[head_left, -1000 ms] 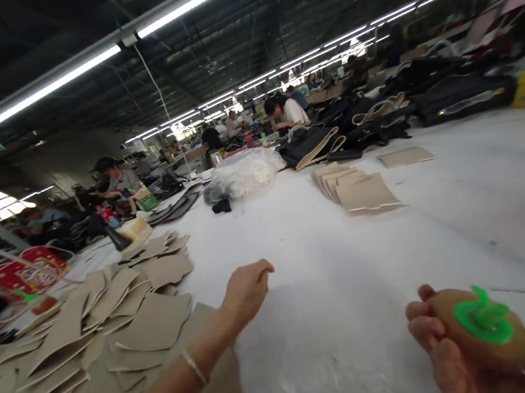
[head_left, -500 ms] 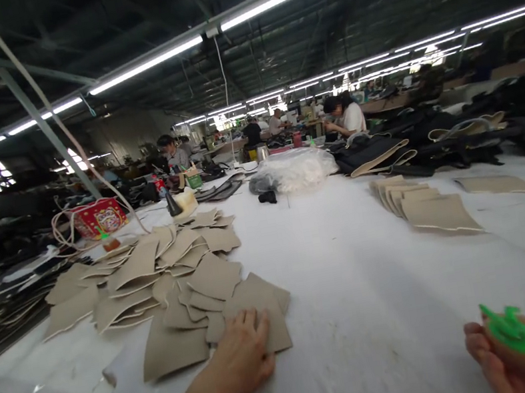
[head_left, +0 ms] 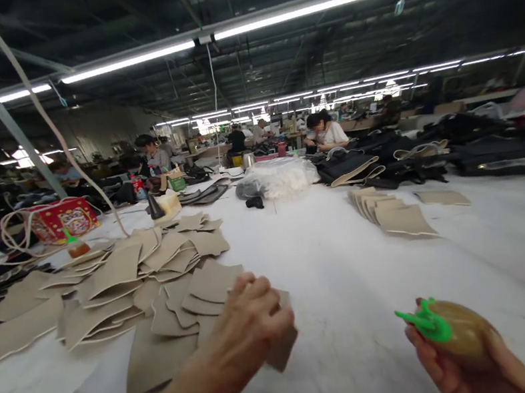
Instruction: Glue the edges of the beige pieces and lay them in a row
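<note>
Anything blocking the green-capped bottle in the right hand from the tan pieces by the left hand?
Only the left hand, which covers part of the tan pieces. Nothing else visible stands between them and the green-capped bottle in the right hand; white tabletop spans that gap.

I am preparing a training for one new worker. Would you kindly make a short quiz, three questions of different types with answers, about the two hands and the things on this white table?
1. Multiple choice. What does the right hand hold?
A) scissors
B) a brown bottle with a green cap
C) a brush

2. True or false? The left hand is touching the clear plastic bag.

3. Fill the gap. On the left side of the picture, another green-capped bottle is near a patterned box whose main colour is ____.

Key:
1. B
2. False; the left hand is at the beige pieces, well short of the bag.
3. red
</note>
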Tool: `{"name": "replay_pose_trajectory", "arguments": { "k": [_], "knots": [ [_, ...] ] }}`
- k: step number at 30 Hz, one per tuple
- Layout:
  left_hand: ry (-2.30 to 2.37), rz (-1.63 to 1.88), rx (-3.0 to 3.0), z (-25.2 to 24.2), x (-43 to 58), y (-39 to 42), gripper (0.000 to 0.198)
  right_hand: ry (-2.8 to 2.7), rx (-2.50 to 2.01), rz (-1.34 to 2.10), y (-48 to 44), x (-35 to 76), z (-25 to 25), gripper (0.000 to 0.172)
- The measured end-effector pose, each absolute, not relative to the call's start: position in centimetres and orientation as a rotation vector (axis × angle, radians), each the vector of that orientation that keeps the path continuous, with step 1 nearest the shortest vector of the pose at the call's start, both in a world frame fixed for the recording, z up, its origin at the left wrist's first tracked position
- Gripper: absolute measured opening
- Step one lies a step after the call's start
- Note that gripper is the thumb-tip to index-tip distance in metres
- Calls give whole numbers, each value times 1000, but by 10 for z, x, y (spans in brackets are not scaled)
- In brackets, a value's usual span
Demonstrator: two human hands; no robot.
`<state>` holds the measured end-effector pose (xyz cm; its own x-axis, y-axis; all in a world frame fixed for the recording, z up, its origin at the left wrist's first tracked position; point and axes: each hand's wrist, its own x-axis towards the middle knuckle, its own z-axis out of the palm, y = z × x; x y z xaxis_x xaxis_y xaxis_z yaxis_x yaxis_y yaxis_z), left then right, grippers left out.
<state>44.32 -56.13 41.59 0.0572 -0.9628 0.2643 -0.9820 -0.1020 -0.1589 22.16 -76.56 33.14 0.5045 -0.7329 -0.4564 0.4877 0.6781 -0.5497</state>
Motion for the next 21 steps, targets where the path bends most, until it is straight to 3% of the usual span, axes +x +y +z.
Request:
{"name": "replay_pose_trajectory", "arguments": {
  "k": [4,6,9,12,21],
  "knots": [
    [-2235,242,1985,370,409,-584,20,653,-400,-788,-760,218,330,51],
    [-1991,53,2114,343,399,-590,20,599,-443,-804,-762,212,324,49],
    [-1507,-262,2392,318,391,-591,43,534,-536,-817,-765,205,316,42],
    [-1384,-383,2510,315,385,-593,51,507,-660,-818,-765,204,313,39],
    [-1395,-473,2699,339,376,-617,37,468,-912,-804,-765,207,315,50]
  ]
}}
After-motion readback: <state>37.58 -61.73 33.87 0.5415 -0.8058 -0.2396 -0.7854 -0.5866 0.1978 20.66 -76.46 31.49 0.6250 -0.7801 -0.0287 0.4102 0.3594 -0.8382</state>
